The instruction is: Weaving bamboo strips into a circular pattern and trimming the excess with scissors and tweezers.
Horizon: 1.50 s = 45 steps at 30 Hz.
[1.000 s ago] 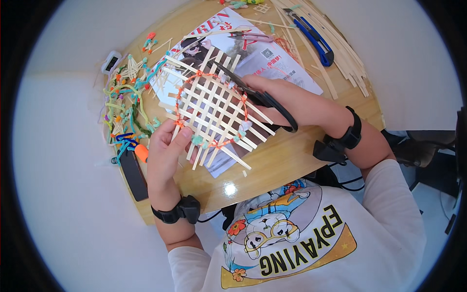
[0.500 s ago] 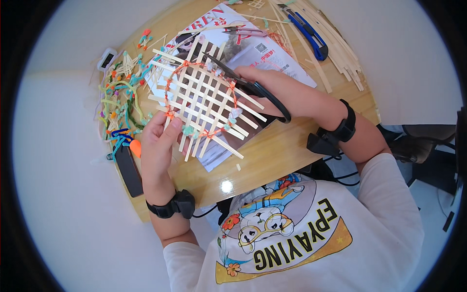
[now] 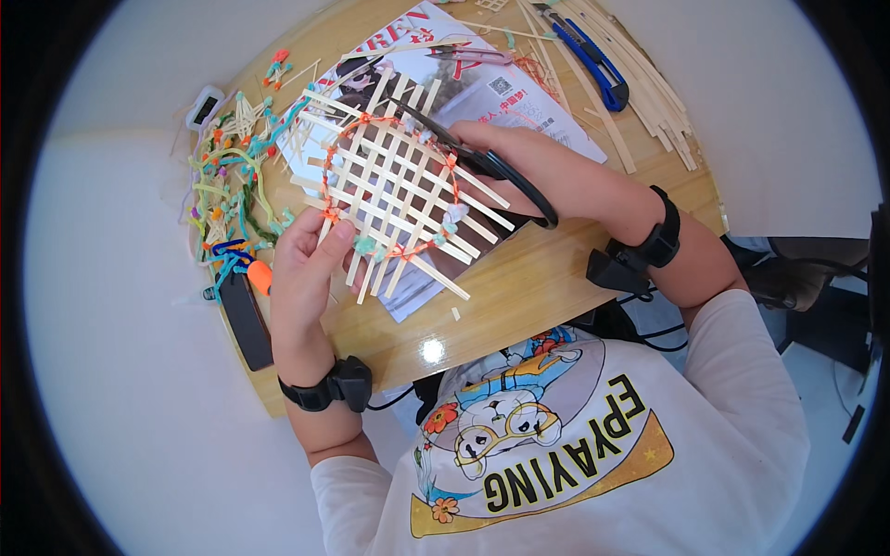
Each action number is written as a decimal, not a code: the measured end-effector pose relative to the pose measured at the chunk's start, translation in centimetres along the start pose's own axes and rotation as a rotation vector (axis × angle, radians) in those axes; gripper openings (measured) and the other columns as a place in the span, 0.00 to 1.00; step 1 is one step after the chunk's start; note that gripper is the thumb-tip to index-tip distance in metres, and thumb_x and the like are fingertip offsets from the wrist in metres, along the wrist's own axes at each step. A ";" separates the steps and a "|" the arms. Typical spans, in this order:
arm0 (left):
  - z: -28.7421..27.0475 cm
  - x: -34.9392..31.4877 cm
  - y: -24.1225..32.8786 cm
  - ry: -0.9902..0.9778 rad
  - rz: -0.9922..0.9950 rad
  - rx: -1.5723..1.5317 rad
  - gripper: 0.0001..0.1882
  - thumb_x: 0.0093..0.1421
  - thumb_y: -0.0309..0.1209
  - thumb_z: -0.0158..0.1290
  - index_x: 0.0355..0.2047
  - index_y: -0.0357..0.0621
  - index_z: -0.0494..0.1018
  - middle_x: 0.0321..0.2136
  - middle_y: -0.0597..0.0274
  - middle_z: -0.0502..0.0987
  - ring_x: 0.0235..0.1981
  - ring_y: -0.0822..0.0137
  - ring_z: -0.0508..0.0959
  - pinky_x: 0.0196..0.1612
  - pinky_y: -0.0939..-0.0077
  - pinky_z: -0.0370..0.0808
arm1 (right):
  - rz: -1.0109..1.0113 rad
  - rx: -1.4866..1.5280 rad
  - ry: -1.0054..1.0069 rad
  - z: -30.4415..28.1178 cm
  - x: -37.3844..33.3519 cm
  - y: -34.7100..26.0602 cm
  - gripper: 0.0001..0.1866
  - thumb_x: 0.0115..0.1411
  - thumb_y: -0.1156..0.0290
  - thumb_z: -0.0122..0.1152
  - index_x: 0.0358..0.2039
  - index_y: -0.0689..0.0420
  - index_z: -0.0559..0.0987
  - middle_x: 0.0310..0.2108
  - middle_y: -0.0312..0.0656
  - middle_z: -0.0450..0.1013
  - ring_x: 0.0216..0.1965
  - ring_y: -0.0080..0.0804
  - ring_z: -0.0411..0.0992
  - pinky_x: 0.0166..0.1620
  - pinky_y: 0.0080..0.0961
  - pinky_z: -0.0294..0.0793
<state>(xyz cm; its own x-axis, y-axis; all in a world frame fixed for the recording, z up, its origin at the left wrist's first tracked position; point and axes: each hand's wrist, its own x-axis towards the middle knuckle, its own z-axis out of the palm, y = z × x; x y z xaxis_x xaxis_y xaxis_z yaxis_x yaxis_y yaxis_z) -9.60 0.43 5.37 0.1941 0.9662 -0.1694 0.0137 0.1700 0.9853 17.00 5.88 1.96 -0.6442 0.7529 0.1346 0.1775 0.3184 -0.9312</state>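
My left hand (image 3: 311,255) pinches the lower left edge of a woven lattice of pale bamboo strips (image 3: 394,185), thumb on top. An orange cord (image 3: 326,173) with knots and pale green and white tufts runs round the lattice in a ring, and strip ends stick out past it. Black-handled scissors (image 3: 482,159) are in my right hand (image 3: 505,153), which is closed round their handles. Their dark blades lie at the lattice's upper right edge, by the strip ends there. Some of my right fingers are hidden behind the lattice and the handles.
Under the lattice lies a magazine (image 3: 547,120). A pink-handled cutter (image 3: 473,57) rests on it. At the back right are a blue utility knife (image 3: 593,65) and a pile of loose bamboo strips (image 3: 654,93). Coloured fuzzy cords (image 3: 232,185) and a dark phone-like slab (image 3: 244,324) lie at left.
The lattice has shifted slightly to the right, with my left hand still on its edge. The scissors have moved a little, their blades staying at the upper right strip ends.
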 end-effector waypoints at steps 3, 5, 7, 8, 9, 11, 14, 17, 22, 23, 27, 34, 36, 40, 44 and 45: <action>-0.1 0.0 0.0 0.001 -0.005 -0.003 0.14 0.61 0.34 0.51 0.39 0.34 0.69 0.26 0.60 0.75 0.15 0.75 0.70 0.18 0.84 0.66 | -0.008 -0.024 0.012 0.2 0.2 0.3 0.17 0.58 0.74 0.54 0.48 0.56 0.68 0.28 0.39 0.70 0.28 0.24 0.66 0.33 0.21 0.68; -0.1 0.0 -0.1 0.002 -0.007 -0.005 0.14 0.61 0.34 0.51 0.39 0.34 0.69 0.26 0.60 0.75 0.15 0.75 0.70 0.18 0.84 0.66 | -0.038 -0.045 0.027 0.2 0.2 0.5 0.16 0.57 0.74 0.54 0.47 0.56 0.68 0.26 0.38 0.70 0.27 0.23 0.65 0.32 0.20 0.67; -0.1 0.0 -0.1 0.000 -0.005 -0.002 0.14 0.61 0.34 0.51 0.39 0.34 0.69 0.26 0.60 0.75 0.15 0.75 0.70 0.17 0.84 0.66 | 0.024 -0.029 0.036 0.1 0.3 0.5 0.15 0.57 0.74 0.55 0.46 0.56 0.70 0.25 0.39 0.70 0.26 0.23 0.65 0.31 0.20 0.67; 0.0 0.0 0.0 0.000 -0.004 -0.002 0.14 0.61 0.34 0.51 0.39 0.34 0.69 0.26 0.60 0.75 0.15 0.75 0.70 0.17 0.84 0.66 | 0.023 -0.030 0.035 0.2 0.3 0.6 0.15 0.57 0.74 0.55 0.46 0.56 0.70 0.25 0.39 0.70 0.26 0.23 0.65 0.31 0.20 0.67; 0.0 0.0 0.0 0.000 0.000 -0.006 0.14 0.61 0.34 0.51 0.39 0.34 0.69 0.27 0.60 0.75 0.15 0.75 0.70 0.17 0.84 0.66 | -0.005 -0.026 0.054 0.4 0.3 0.7 0.15 0.57 0.74 0.56 0.46 0.57 0.70 0.25 0.39 0.70 0.26 0.23 0.65 0.31 0.21 0.67; 0.0 0.0 0.1 0.001 0.005 -0.009 0.14 0.61 0.34 0.51 0.39 0.34 0.69 0.27 0.60 0.75 0.15 0.75 0.70 0.17 0.84 0.66 | -0.035 -0.023 0.073 0.5 0.3 0.7 0.15 0.57 0.73 0.56 0.46 0.57 0.70 0.24 0.40 0.70 0.25 0.23 0.64 0.30 0.21 0.67; -0.3 -0.1 -0.2 -0.016 0.006 -0.019 0.14 0.61 0.34 0.51 0.39 0.34 0.69 0.27 0.60 0.75 0.16 0.75 0.70 0.18 0.83 0.67 | -0.012 -0.034 0.097 0.7 0.2 0.3 0.15 0.57 0.72 0.57 0.45 0.59 0.70 0.25 0.42 0.72 0.25 0.23 0.66 0.30 0.21 0.68; -0.4 -0.1 -0.3 -0.026 0.005 -0.037 0.14 0.62 0.34 0.50 0.40 0.34 0.69 0.27 0.59 0.75 0.16 0.75 0.70 0.18 0.83 0.67 | -0.015 0.097 0.102 0.8 0.2 -0.5 0.15 0.57 0.70 0.59 0.44 0.60 0.71 0.26 0.44 0.74 0.25 0.22 0.68 0.31 0.21 0.69; -0.1 0.0 -0.4 -0.025 -0.025 -0.061 0.15 0.62 0.35 0.50 0.41 0.33 0.69 0.28 0.59 0.76 0.16 0.75 0.70 0.18 0.84 0.66 | 0.012 0.080 0.146 1.0 0.2 -0.1 0.18 0.55 0.68 0.61 0.43 0.62 0.72 0.26 0.46 0.75 0.25 0.24 0.70 0.31 0.22 0.69; 0.0 0.0 -0.3 -0.025 -0.025 -0.061 0.15 0.62 0.35 0.50 0.41 0.33 0.69 0.28 0.59 0.76 0.16 0.75 0.70 0.18 0.84 0.66 | 0.011 0.080 0.147 1.0 0.1 -0.1 0.18 0.55 0.68 0.61 0.43 0.62 0.72 0.26 0.46 0.75 0.25 0.24 0.70 0.31 0.22 0.69; 0.2 0.0 -0.3 -0.045 -0.007 -0.065 0.16 0.62 0.35 0.50 0.41 0.33 0.69 0.29 0.59 0.76 0.16 0.75 0.71 0.18 0.84 0.67 | 0.037 0.132 0.152 1.0 0.1 -0.2 0.19 0.54 0.67 0.62 0.44 0.62 0.72 0.25 0.47 0.75 0.24 0.25 0.70 0.30 0.22 0.69; 0.1 0.2 -0.4 -0.030 0.002 -0.063 0.16 0.62 0.34 0.50 0.42 0.33 0.68 0.30 0.58 0.76 0.17 0.74 0.71 0.18 0.83 0.67 | 0.048 0.119 0.137 0.7 0.0 -1.0 0.19 0.54 0.67 0.62 0.44 0.62 0.72 0.27 0.48 0.76 0.25 0.26 0.72 0.31 0.22 0.70; 0.0 0.2 -0.3 -0.021 0.001 -0.075 0.15 0.62 0.34 0.50 0.42 0.33 0.68 0.30 0.58 0.76 0.17 0.75 0.71 0.17 0.83 0.67 | 0.044 0.074 0.132 0.6 0.0 -1.1 0.19 0.54 0.68 0.62 0.44 0.62 0.72 0.27 0.47 0.76 0.26 0.27 0.73 0.32 0.22 0.70; -0.2 0.2 -0.3 -0.005 0.011 -0.093 0.15 0.62 0.33 0.49 0.43 0.32 0.68 0.31 0.58 0.76 0.18 0.76 0.71 0.17 0.84 0.67 | 0.023 0.108 0.111 0.6 -0.1 -1.1 0.21 0.53 0.70 0.63 0.47 0.60 0.70 0.32 0.48 0.76 0.32 0.33 0.75 0.36 0.23 0.72; -0.3 0.2 -0.1 0.046 0.023 -0.065 0.15 0.62 0.32 0.49 0.44 0.33 0.68 0.31 0.59 0.76 0.18 0.77 0.71 0.16 0.85 0.67 | -0.027 0.100 0.075 0.2 -0.2 -1.0 0.24 0.53 0.69 0.64 0.49 0.59 0.67 0.37 0.50 0.75 0.37 0.38 0.75 0.39 0.26 0.72; -0.4 0.3 -0.1 0.053 0.023 -0.075 0.15 0.62 0.32 0.48 0.44 0.33 0.68 0.31 0.59 0.76 0.18 0.77 0.71 0.16 0.85 0.67 | 0.038 0.001 0.069 -0.2 -0.2 -1.3 0.21 0.56 0.69 0.61 0.49 0.58 0.67 0.33 0.44 0.74 0.34 0.30 0.72 0.38 0.23 0.70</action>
<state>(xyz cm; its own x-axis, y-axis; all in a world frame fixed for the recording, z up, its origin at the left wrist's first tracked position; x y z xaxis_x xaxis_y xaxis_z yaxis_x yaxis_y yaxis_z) -9.94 0.73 5.23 0.1408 0.9787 -0.1493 -0.0641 0.1595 0.9851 17.01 5.44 3.21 -0.5843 0.8023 0.1221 0.2000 0.2881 -0.9365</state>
